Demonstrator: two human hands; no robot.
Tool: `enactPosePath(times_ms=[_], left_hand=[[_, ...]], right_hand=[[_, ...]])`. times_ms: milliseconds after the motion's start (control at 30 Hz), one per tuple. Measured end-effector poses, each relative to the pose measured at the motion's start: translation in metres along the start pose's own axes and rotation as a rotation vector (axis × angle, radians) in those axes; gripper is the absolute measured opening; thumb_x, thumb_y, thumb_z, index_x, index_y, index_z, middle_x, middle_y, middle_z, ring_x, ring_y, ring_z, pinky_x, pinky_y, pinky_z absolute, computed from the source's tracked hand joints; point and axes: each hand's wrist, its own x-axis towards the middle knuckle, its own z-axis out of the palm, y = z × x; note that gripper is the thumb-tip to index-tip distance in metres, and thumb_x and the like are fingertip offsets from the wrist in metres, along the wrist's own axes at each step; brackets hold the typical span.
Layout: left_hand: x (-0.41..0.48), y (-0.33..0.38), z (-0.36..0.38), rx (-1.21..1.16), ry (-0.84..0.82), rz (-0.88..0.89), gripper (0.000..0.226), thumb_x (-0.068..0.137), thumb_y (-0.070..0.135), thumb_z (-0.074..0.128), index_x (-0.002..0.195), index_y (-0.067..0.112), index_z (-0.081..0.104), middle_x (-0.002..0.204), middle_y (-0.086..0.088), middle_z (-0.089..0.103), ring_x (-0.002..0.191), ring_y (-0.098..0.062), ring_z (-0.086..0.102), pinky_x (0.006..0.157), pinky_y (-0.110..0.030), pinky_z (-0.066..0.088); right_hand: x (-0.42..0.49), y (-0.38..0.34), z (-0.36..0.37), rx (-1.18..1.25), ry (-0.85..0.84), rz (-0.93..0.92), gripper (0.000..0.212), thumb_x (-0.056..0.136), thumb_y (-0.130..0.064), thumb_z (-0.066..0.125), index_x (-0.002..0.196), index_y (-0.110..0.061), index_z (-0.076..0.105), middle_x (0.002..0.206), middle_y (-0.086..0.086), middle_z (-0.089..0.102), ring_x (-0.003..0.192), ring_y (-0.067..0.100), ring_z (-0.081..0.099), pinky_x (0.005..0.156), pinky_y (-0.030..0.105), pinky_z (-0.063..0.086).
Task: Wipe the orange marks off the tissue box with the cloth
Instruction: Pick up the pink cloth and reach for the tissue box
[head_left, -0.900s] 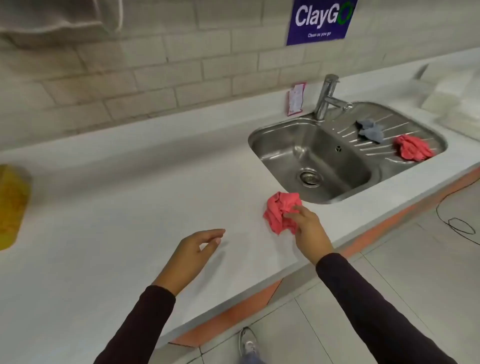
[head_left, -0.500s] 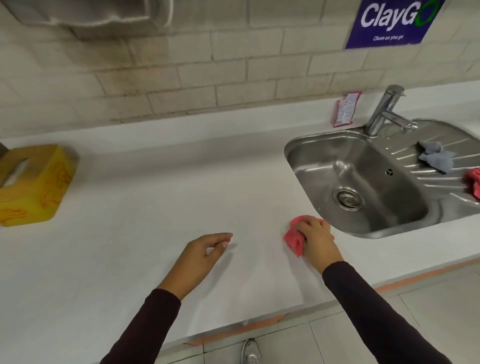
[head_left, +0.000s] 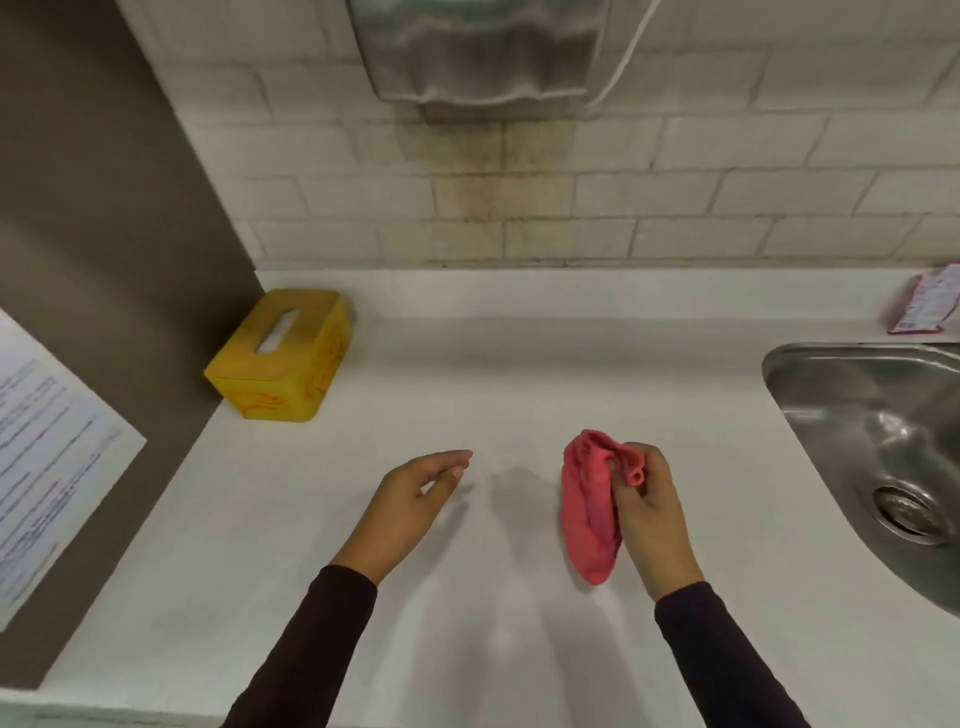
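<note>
The right hand (head_left: 649, 512) pinches the red cloth (head_left: 589, 512), the left hand (head_left: 410, 499) is empty and half-spread, and the yellow tissue box (head_left: 283, 358), well apart, retains its orange marks (head_left: 322, 371); wiping remains.

Tissue box (head_left: 283, 358) on worktop (head_left: 467, 374) far left of you; sink (head_left: 878, 441) right; cloth (head_left: 589, 512) between, nearer sink.

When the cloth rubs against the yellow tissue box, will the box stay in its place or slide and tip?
The tissue box probably slides: it stands free on the smooth white counter, and neither hand touches it. It likely feels light for its size. Tipping seems unlikely, since it is low and wide. The empty left hand could steady it while the right hand wipes with the cloth.
</note>
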Motion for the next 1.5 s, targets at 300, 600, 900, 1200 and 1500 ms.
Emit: enactPosePath(times_ms=[300,600,900,1200,1500], left_hand=[[0.042,-0.043,-0.145,0.044,0.251,-0.003,0.026,0.096,0.02,0.052,0.119,0.02,0.063,0.12,0.005,0.062,0.112,-0.007,0.054,0.091,-0.013,0.036],[0.128,-0.065,-0.222,0.429,0.451,-0.201,0.079,0.077,0.05,0.066,0.142,0.018,0.035,0.144,-0.02,0.035,0.139,-0.036,0.024,0.115,-0.049,0.021],[0.174,-0.055,-0.236,0.76,0.205,-0.627,0.14,0.046,0.085,0.063,0.15,0.02,-0.005,0.156,-0.03,-0.001,0.145,-0.044,0.006,0.111,-0.066,0.001],[0.18,-0.058,-0.236,0.782,0.326,-0.51,0.131,0.051,0.079,0.064,0.15,0.022,0.001,0.148,-0.031,0.027,0.135,-0.045,0.03,0.109,-0.054,0.022],[0.109,-0.027,-0.188,0.321,0.1,-0.292,0.118,0.035,0.076,0.065,0.14,0.037,0.026,0.141,-0.005,0.047,0.129,-0.03,0.044,0.109,-0.048,0.034]], right_hand=[[0.004,-0.017,0.12,0.149,-0.122,0.055,0.022,0.098,-0.015,0.046,0.115,-0.001,0.052,0.117,0.026,0.058,0.109,0.039,0.057,0.095,0.054,0.047],[0.003,-0.023,0.185,0.202,-0.072,0.118,0.019,0.096,-0.021,0.05,0.113,-0.015,0.056,0.115,0.011,0.064,0.104,0.025,0.064,0.091,0.047,0.051],[0.008,-0.024,0.185,0.21,-0.026,0.132,0.016,0.095,-0.019,0.052,0.109,-0.021,0.06,0.109,0.003,0.068,0.098,0.019,0.067,0.087,0.04,0.053],[0.005,-0.019,0.163,0.199,-0.047,0.148,0.016,0.096,-0.014,0.05,0.11,-0.012,0.059,0.11,0.016,0.066,0.101,0.032,0.065,0.09,0.05,0.051],[-0.003,-0.01,0.105,0.141,0.048,0.069,0.015,0.096,-0.013,0.049,0.108,-0.012,0.059,0.108,0.016,0.065,0.099,0.034,0.064,0.085,0.05,0.052]])
